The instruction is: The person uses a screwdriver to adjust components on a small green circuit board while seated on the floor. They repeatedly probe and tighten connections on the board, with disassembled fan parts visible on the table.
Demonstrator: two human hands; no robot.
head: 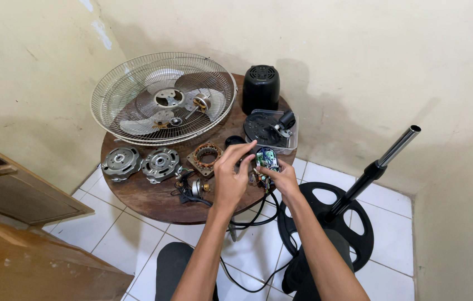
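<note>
A small green circuit board point(267, 158) with trailing black cables point(250, 220) is held over the near right edge of the round wooden table point(136, 195). The left hand point(231, 177) and right hand point(282, 177) pinch it, fingers closed, apparently steadying it for inspection. Left lie two grey metal motor housings point(140, 163); beyond, a wire fan guard point(163, 98).

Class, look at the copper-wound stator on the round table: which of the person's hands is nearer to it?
Left. The left hand hovers just right of the stator; the right hand is farther right, holding a green circuit board.
</note>
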